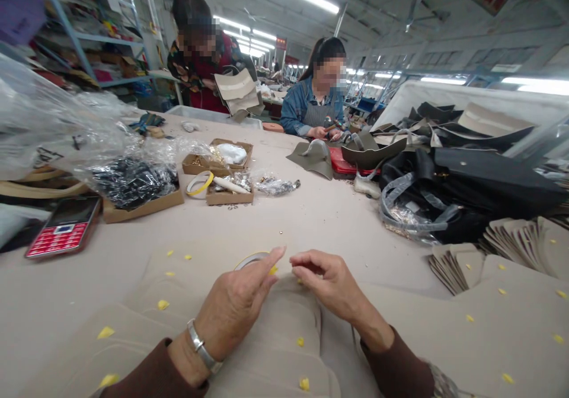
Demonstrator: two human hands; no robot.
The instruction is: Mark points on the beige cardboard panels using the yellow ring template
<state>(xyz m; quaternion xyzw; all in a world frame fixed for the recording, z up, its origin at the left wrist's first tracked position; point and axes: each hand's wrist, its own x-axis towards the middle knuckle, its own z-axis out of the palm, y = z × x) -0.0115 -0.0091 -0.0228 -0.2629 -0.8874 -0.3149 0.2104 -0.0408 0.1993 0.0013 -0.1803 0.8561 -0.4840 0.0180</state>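
My left hand (240,297), with a metal band at the wrist, is closed around a roll of yellow tape (252,260); the hand hides most of the roll. A bit of yellow tape (272,270) shows between its thumb and fingers. Just to the right, my right hand (329,282) is curled, thumb and forefinger drawn together; what they pinch, if anything, is too small to make out. Both hands hover over overlapping beige flat panels (284,321) on the table. Small yellow tape pieces (163,305) are dotted across these panels.
Cardboard boxes of small metal parts (230,197) and another tape roll (200,184) lie ahead. A red-keyed phone (64,226) is at left. At right are black bags (489,178), fanned beige pieces (457,264) and more taped panels (502,315). Two people work across the table (213,232).
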